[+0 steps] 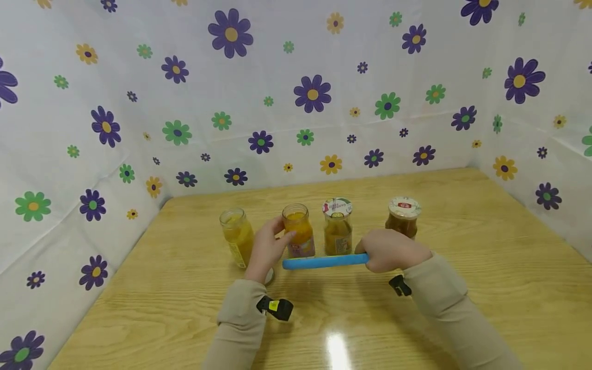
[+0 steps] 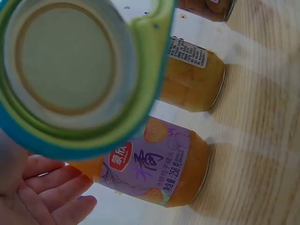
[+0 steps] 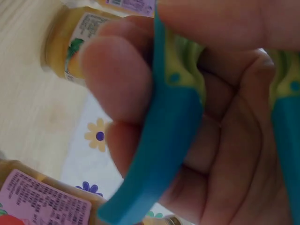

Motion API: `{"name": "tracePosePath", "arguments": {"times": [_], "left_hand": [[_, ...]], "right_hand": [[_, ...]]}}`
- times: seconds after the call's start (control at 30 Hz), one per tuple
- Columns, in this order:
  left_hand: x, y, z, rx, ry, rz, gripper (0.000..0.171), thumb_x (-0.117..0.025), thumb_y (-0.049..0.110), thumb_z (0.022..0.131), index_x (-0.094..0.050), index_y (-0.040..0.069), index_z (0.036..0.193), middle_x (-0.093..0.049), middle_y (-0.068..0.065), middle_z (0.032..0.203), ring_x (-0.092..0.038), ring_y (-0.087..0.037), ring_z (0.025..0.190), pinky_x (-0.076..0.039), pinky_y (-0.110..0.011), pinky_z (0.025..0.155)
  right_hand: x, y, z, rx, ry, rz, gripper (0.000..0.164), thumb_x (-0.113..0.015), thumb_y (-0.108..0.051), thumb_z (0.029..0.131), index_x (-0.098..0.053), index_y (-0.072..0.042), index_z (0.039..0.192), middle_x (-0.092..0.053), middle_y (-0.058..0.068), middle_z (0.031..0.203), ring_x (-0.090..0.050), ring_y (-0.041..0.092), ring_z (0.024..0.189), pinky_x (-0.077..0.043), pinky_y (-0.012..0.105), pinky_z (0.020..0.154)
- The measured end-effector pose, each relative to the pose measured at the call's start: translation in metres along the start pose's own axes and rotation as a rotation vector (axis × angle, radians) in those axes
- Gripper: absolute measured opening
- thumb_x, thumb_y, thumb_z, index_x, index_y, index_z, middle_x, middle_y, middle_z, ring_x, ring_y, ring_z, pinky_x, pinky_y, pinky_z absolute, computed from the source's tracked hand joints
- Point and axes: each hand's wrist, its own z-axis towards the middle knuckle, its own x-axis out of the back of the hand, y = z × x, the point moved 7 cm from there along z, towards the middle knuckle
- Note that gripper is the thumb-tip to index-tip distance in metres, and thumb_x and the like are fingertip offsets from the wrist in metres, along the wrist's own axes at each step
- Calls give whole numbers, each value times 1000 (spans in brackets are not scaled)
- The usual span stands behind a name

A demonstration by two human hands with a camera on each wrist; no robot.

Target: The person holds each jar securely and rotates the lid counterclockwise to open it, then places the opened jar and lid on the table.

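In the head view my left hand (image 1: 269,245) grips an orange-filled glass jar (image 1: 300,232) with its thumb at the near side. The jar has no lid on its mouth; the left wrist view shows its purple label. My right hand (image 1: 389,251) holds the handle of a blue and green jar opener (image 1: 324,261) level in front of the jars. A pale round lid (image 2: 65,58) sits inside the opener's ring, underside facing the left wrist camera. The right wrist view shows curled fingers (image 3: 117,79) around the two-armed opener handle (image 3: 164,140).
An uncapped jar of yellow fruit (image 1: 238,234) stands left of my left hand, with a loose lid (image 1: 269,276) by my wrist. Right of the orange jar are a lidded yellow jar (image 1: 337,231) and a lidded brown jar (image 1: 401,221). Flowered cloth (image 1: 277,67) hangs behind the table (image 1: 152,298).
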Motion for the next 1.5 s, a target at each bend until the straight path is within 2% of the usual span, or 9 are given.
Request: {"name": "tracePosePath", "arguments": {"times": [0.27,0.37,0.47,0.57,0.67,0.77,0.93,1.17,1.5], "left_hand": [[2,-2,-4,61,-13,18,49,-60,22,85,-40,-2,123,-47,-22,122,-43,-33,114,-36,-45,92],[3,-2,-7,58,-13,29,37,-59,23,85,-41,-1,106,-48,-22,118,-44,-33,112,-36,-45,91],[2,2,-9,20,-28,78,24,-60,22,85,-48,1,85,-52,-18,109,-48,-33,101,-41,-42,80],[0,5,-11,-3,-63,108,18,-60,22,84,-58,5,76,-51,-17,112,-47,-33,100,-41,-41,73],[-2,6,-12,5,-99,100,18,-60,22,84,-64,4,83,-42,-19,126,-41,-36,112,-41,-46,81],[-4,5,-13,29,-117,89,20,-60,23,84,-65,4,87,-38,-19,130,-36,-37,117,-39,-49,86],[-5,5,-14,46,-129,84,20,-61,24,83,-65,5,87,-39,-15,129,-36,-34,117,-39,-48,86],[-4,10,-13,11,-136,80,19,-62,22,82,-65,3,86,-41,-16,128,-39,-34,115,-38,-48,88],[-2,18,-6,-13,-140,97,21,-61,22,83,-65,2,89,-38,-21,129,-37,-38,116,-36,-50,90]], "right_hand": [[-15,-4,7,21,-27,-19,19,-52,2,71,-63,-13,76,-40,-7,54,-30,8,47,-24,23,45],[-17,-9,9,62,-10,-61,16,-54,0,72,-62,-13,77,-42,-7,55,-32,8,49,-27,23,47],[-18,-14,11,102,12,-98,9,-57,-4,75,-60,-12,78,-44,-6,56,-34,8,50,-29,23,47],[-20,-16,12,118,27,-116,6,-58,-8,77,-57,-13,74,-41,-6,55,-33,8,50,-29,23,47],[-22,-17,13,111,34,-131,11,-59,-11,79,-55,-13,70,-39,-6,54,-33,8,49,-28,23,46],[-24,-17,13,94,28,-134,13,-60,-12,80,-56,-12,68,-40,-5,55,-34,8,50,-29,22,47],[-26,-18,11,78,13,-106,14,-62,-14,81,-57,-11,69,-43,-4,57,-35,9,51,-30,23,48],[-30,-17,14,57,-18,-66,20,-60,-15,83,-52,-12,65,-39,-4,55,-34,8,51,-29,23,48],[-30,-12,19,17,-56,-17,17,-59,-23,85,-54,-13,72,-47,-5,55,-43,6,47,-36,23,47]]}}
